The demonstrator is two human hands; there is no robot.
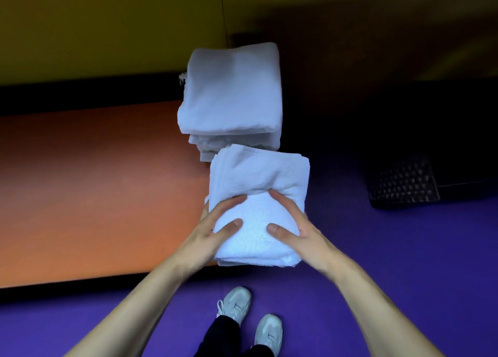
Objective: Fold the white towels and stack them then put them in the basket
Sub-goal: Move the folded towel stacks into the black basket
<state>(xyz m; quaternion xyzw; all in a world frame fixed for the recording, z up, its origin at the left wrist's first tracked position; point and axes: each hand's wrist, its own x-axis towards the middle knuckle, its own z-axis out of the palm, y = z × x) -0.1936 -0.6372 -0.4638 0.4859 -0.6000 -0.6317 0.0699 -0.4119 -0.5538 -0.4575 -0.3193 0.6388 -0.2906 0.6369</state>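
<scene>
I see both thumbs on top, fingers wrapped round the sides — left hand [215, 230] and right hand [292, 224] grip the folded towel bundle [258, 195] past the orange table [94, 189] edge. Stacked towels [231, 95] at 12 o'clock, dark basket [403, 183] at 3.

Looks like a gym or spa-type service rm, not a home, purple padded-looking floor [377, 262], yellow wall [107, 28], long orange bench/counter [94, 189], tall stack of identical white towels [231, 92], dark woven basket [403, 183] on floor
</scene>
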